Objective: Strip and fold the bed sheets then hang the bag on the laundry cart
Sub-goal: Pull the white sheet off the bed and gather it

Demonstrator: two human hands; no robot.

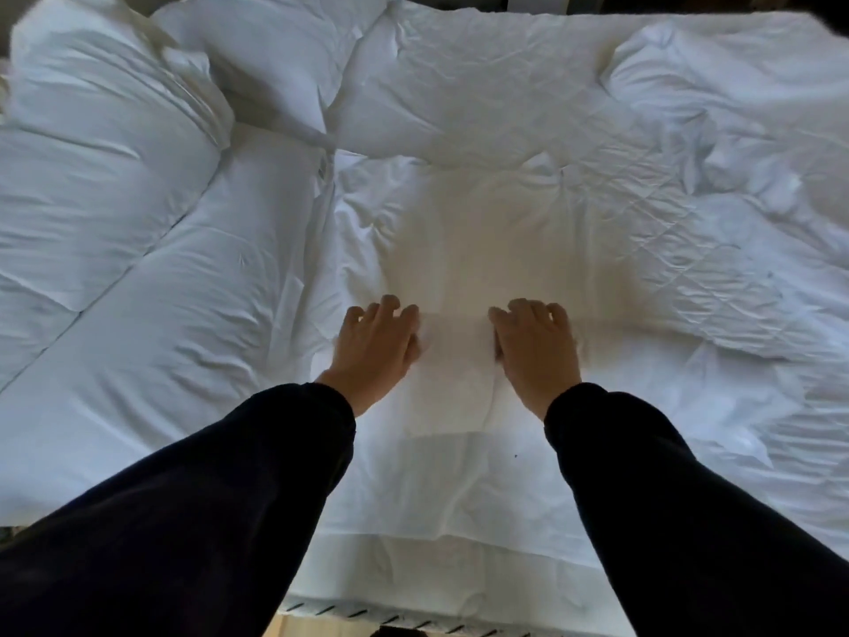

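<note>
Dark sleeves (206, 521) reach from the near edge of the bed (459, 604). Left grip (374, 349) and right grip (535, 351), both bare hands, lie palm down and close together on the white sheet (459, 475) at the middle, fingers spread and slightly bent. Cloth puckers between the thumbs; whether either holds it I cannot tell. Pillows (105, 131) sit far left, a crumpled quilt (689, 232) far right.

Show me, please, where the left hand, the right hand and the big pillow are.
left hand (374, 349): head view, on the back of the hand.
right hand (535, 356): head view, on the back of the hand.
big pillow (101, 131): head view, on its white cover, far left.
</note>
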